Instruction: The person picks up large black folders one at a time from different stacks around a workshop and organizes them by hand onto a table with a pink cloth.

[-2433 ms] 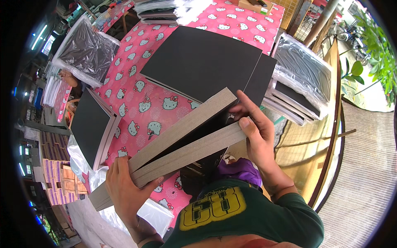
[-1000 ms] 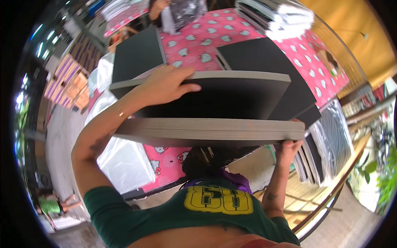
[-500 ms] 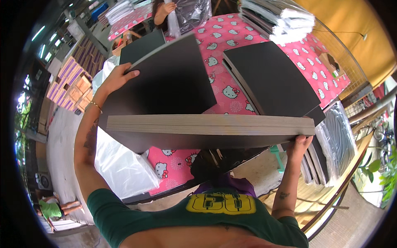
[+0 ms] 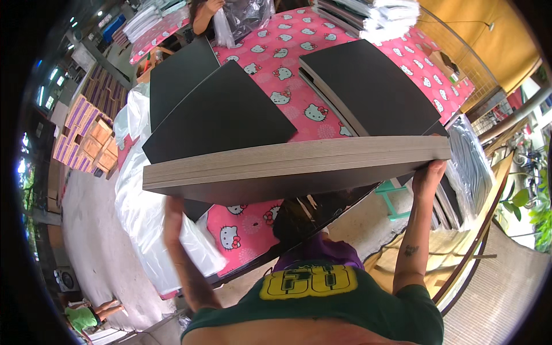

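A thick stack of black boards with grey edges (image 4: 299, 158) lies across in front of me, its right end tilted higher. My right hand (image 4: 430, 172) grips its right end from below, with the fingers mostly hidden. Under the left end is my left hand (image 4: 174, 210), smeared by motion and with its fingers out of sight behind the stack. Just beyond, a black board (image 4: 227, 112) lies askew, overlapping another black board (image 4: 184, 77). A separate black board pile (image 4: 371, 86) sits to the right on the pink patterned tablecloth (image 4: 282, 72).
White plastic sheeting (image 4: 155, 224) hangs at the table's left. Wrapped bundles (image 4: 468, 161) stand at the right, near a green stool (image 4: 394, 201). Far off are wrapped packs (image 4: 394, 17), another person's hand (image 4: 210, 8) with clear plastic, and stacked cartons (image 4: 86, 129).
My left hand has let go of the raised board and come down to the stack's left end. That board now lies flat beyond the stack. The stack's right end has tipped upward.
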A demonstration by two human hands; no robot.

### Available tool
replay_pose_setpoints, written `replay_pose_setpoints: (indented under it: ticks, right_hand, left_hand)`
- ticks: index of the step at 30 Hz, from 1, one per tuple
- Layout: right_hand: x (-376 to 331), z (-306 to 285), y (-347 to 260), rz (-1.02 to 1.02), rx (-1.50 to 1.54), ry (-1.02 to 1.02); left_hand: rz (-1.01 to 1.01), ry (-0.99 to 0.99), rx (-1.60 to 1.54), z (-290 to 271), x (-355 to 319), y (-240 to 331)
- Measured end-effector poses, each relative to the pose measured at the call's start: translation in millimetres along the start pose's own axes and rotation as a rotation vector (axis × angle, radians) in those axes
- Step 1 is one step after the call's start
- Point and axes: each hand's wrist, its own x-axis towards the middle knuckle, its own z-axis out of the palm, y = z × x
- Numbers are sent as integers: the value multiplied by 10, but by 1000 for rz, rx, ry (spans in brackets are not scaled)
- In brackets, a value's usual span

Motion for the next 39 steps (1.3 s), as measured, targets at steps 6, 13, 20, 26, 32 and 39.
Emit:
replay_pose_setpoints:
  ticks: [6, 13, 20, 26, 32, 39]
  right_hand:
    - [-587, -308, 1040, 193, 105, -26]
    - [-135, -225, -101, 609, 96, 223]
    - [480, -1064, 129, 742, 244, 289]
    - [1067, -1579, 703, 775, 274, 316]
    - [1178, -1732, 1459, 758, 206, 402]
    - [1078, -1920, 1529, 819, 308, 223]
  left_hand:
    - [225, 573, -16, 1035, 70, -1201]
    - [164, 349, 227, 1719, 819, 1054]
    - [260, 57, 765, 3243, 2591, 2159]
    - [238, -166, 912, 4663, 3808, 2299]
    - [465, -68, 1071, 5380, 4236, 1249]
    - [747, 572, 573, 4785, 3883, 1070]
